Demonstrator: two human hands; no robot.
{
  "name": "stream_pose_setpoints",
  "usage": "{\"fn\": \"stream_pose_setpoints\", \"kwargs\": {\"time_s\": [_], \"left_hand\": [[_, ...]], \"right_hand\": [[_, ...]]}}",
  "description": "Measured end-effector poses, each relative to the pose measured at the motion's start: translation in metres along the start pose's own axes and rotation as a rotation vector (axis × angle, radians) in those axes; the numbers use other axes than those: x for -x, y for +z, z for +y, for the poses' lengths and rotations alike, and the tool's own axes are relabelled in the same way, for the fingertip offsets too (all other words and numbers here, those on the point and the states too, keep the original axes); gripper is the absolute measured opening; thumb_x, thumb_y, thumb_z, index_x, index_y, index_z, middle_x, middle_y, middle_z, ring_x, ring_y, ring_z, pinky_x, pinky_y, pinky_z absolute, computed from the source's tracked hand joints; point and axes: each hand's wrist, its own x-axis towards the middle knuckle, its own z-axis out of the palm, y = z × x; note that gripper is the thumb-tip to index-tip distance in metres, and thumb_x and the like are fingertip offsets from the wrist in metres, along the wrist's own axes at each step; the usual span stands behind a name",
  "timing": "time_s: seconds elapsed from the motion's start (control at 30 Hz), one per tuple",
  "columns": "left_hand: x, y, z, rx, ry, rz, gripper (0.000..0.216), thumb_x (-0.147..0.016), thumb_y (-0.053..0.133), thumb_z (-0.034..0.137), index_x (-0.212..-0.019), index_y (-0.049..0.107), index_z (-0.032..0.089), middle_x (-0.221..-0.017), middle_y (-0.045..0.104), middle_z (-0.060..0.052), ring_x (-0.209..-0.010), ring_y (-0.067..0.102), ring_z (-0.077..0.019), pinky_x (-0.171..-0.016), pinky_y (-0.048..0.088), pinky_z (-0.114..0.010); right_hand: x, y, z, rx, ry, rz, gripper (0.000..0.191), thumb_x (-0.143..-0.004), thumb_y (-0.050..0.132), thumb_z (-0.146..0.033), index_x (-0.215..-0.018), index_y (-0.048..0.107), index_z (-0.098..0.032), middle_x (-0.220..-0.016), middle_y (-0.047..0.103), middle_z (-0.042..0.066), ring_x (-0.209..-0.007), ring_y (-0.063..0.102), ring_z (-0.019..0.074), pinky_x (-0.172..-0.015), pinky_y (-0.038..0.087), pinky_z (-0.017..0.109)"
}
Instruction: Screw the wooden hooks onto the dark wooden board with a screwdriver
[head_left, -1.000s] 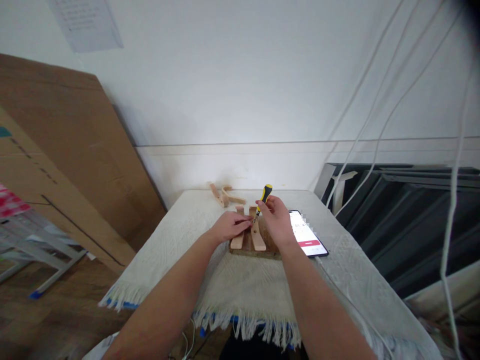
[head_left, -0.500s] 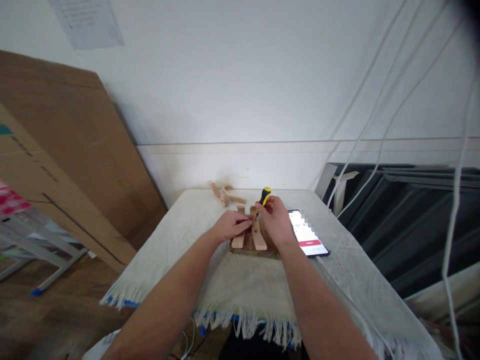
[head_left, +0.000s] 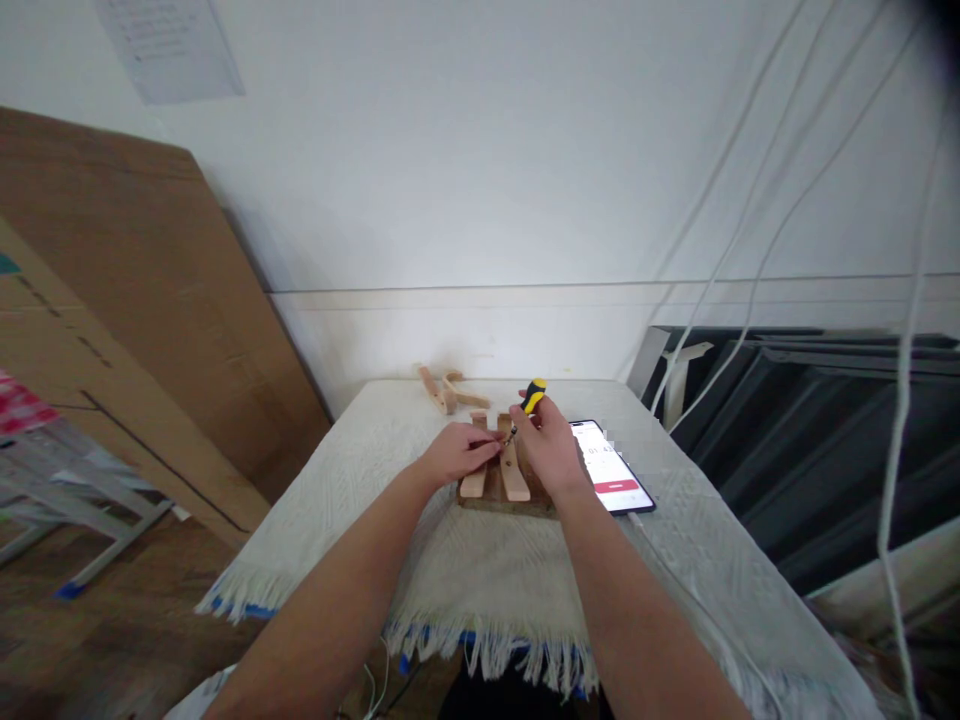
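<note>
In my right hand [head_left: 551,440] is a screwdriver [head_left: 534,396] with a yellow and black handle, tilted, its tip down at a curved wooden piece [head_left: 514,476]. My left hand [head_left: 459,452] reaches in from the left, thumb and fingertips pinched together beside the screwdriver's tip. What they pinch is too small to make out. Under the left fingers lies a second wooden piece [head_left: 474,484]. Both pieces rest on a brown wooden board [head_left: 517,508], partly hidden by my hands.
Behind the board lie loose curved wooden pieces [head_left: 448,392]. A phone [head_left: 619,484] with a lit screen lies right of my right hand, a white cable running from it. A white fringed cloth [head_left: 337,500] covers the table. A large cardboard box [head_left: 150,300] stands at the left.
The screwdriver's handle has tipped slightly further to the right, with my right hand turning a little. My left hand stays in nearly the same place.
</note>
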Motion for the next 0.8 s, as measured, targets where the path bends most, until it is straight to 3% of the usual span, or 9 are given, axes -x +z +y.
{"fn": "stream_pose_setpoints", "kwargs": {"time_s": [0.23,0.5,0.63,0.8], "left_hand": [[0.0,0.0,0.0,0.004,0.002,-0.004,0.033,-0.085,0.045,0.036,-0.083,0.071,0.015,-0.071,0.067,-0.002,-0.063,0.054,-0.0117,-0.061,0.039,-0.02],[-0.001,0.001,-0.002,0.013,-0.012,0.008,0.032,-0.084,0.047,0.036,-0.088,0.071,0.015,-0.078,0.068,-0.003,-0.069,0.057,-0.013,-0.064,0.041,-0.02],[0.0,0.002,-0.002,0.009,-0.004,-0.002,0.033,-0.084,0.046,0.036,-0.087,0.071,0.015,-0.075,0.068,-0.003,-0.067,0.056,-0.0124,-0.064,0.041,-0.02],[0.0,0.002,-0.002,0.011,0.01,-0.008,0.033,-0.085,0.045,0.036,-0.087,0.07,0.015,-0.073,0.067,-0.002,-0.065,0.054,-0.0116,-0.062,0.04,-0.019]], "right_hand": [[0.001,-0.001,0.004,-0.125,-0.044,-0.029,0.031,-0.08,0.04,-0.027,-0.105,0.058,-0.021,-0.093,0.067,0.002,-0.081,0.059,0.0155,-0.075,0.041,0.026],[-0.005,0.002,0.011,0.075,0.028,0.068,0.034,-0.072,0.054,-0.047,-0.089,0.058,-0.019,-0.075,0.065,0.004,-0.061,0.055,0.017,-0.06,0.041,0.028],[-0.008,0.005,0.014,-0.081,0.017,0.034,0.036,-0.072,0.055,-0.041,-0.1,0.059,-0.019,-0.092,0.067,0.005,-0.066,0.057,0.0159,-0.065,0.042,0.029],[-0.008,0.007,0.019,-0.247,-0.008,0.041,0.034,-0.078,0.046,-0.036,-0.103,0.06,-0.019,-0.095,0.068,0.006,-0.078,0.059,0.0187,-0.07,0.043,0.03]]}}
